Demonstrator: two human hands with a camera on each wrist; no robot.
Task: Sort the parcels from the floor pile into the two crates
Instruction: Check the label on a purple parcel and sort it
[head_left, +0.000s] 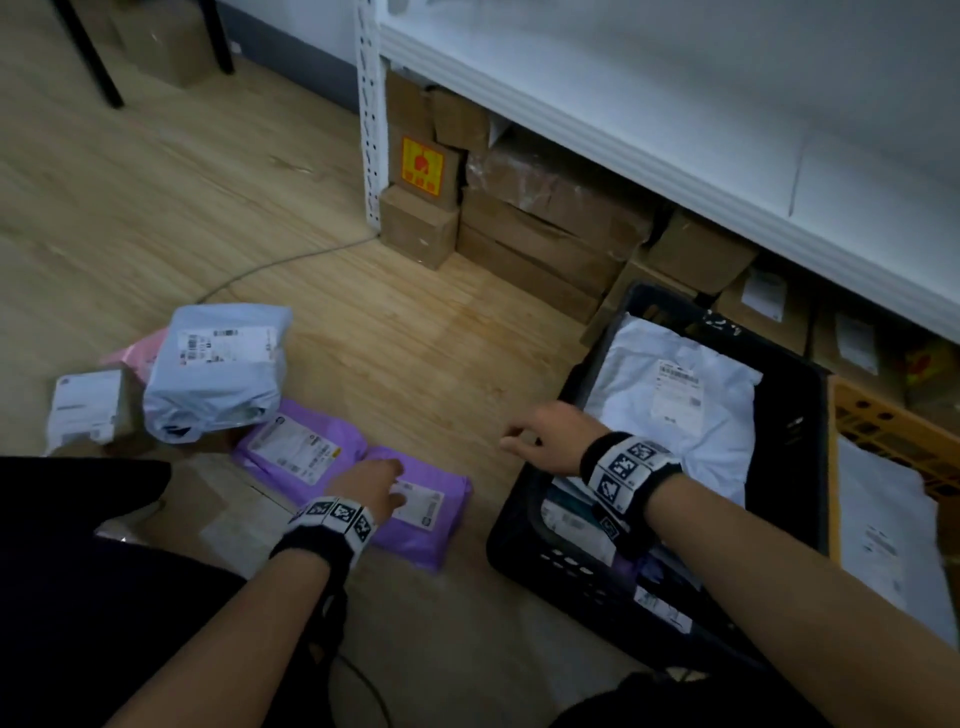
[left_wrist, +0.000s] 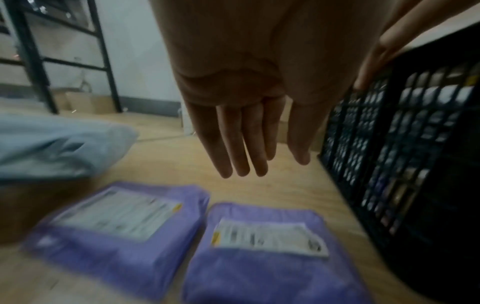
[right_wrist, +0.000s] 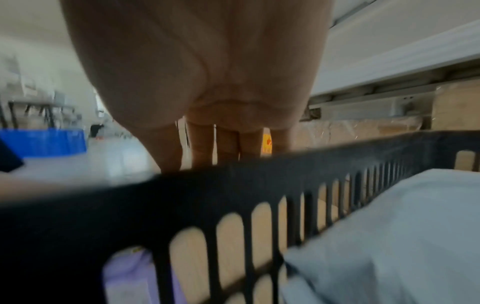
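Your head view was dim and bluish, brightest on the bare floor (head_left: 395, 322) before the shelf (head_left: 649, 130), whose straight edge bowed with the wide lens. Your lap fell to near black. Your left wrist view was soft, the purple parcels (left_wrist: 272, 257) smeared by motion. Your right wrist view blurred hardest: the black crate (right_wrist: 182, 195) rim streaked, the room behind washed pale.
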